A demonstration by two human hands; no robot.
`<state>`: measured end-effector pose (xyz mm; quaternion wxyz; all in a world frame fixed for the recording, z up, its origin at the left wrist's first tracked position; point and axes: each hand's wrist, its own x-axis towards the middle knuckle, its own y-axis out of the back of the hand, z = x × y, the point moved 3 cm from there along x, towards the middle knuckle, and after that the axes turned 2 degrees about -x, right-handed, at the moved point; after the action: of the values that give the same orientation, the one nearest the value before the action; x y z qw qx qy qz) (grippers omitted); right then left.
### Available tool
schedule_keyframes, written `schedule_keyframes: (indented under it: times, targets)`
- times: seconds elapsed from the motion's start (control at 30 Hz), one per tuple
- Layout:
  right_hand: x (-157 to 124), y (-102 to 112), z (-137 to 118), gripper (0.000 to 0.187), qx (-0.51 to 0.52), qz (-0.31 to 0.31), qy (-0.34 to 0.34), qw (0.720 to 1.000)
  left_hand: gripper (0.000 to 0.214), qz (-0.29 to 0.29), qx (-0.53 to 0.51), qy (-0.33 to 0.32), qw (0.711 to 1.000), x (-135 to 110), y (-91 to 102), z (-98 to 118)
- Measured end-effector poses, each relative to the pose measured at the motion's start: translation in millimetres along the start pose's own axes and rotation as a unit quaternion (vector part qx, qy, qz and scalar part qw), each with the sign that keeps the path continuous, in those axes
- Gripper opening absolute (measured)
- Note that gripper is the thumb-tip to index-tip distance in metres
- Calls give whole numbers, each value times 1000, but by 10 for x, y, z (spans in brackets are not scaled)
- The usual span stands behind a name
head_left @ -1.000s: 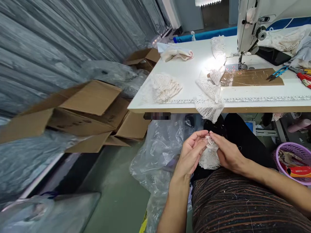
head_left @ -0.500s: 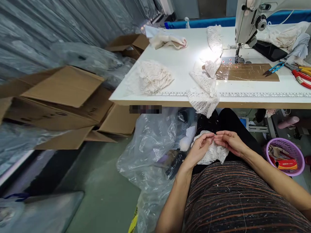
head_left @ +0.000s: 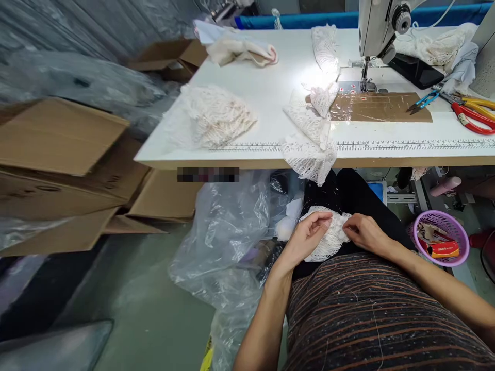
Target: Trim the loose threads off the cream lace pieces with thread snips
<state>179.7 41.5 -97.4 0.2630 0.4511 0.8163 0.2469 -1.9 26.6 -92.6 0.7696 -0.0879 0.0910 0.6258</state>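
Observation:
A piece of white lace fabric (head_left: 327,248) lies bunched on my lap, below the table edge. My right hand (head_left: 367,236) pinches its right edge between thumb and fingers. Over the lace's left side is my left hand (head_left: 307,238), thumb and fingertips drawn together; anything between them is too small to see. A strip of white lace (head_left: 309,157) hangs over the table's front edge just above my knees and runs back toward the sewing machine (head_left: 381,26).
The white table (head_left: 263,111) carries a heap of lace (head_left: 220,118), a cloth (head_left: 242,51), blue snips (head_left: 423,101), red-handled scissors (head_left: 469,121) and a black phone (head_left: 417,71). A purple basket (head_left: 462,237) stands right, clear plastic bags (head_left: 224,221) and cardboard boxes (head_left: 58,139) left.
My hands, fingertips together before, have moved apart; the right one has lowered onto the lace's right edge. The whole view has shifted, so the table and boxes appear further left.

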Motion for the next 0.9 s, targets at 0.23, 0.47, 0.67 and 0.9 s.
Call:
schedule_keyframes:
  times: [0.23, 0.47, 0.67, 0.9]
  targets:
    - [79, 320, 192, 14, 414, 54, -69, 906, 39, 35, -16, -13, 999, 97, -44, 79]
    - [64, 523, 38, 17, 600, -12, -44, 799, 45, 3, -14, -40, 999, 196, -243, 228]
    - [43, 510, 61, 28, 600, -49, -91, 793, 45, 9, -71, -47, 996, 249, -341, 249]
    - [2, 500, 146, 21, 625, -55, -113, 770, 48, -2, -140, -10, 990, 335, -469, 188]
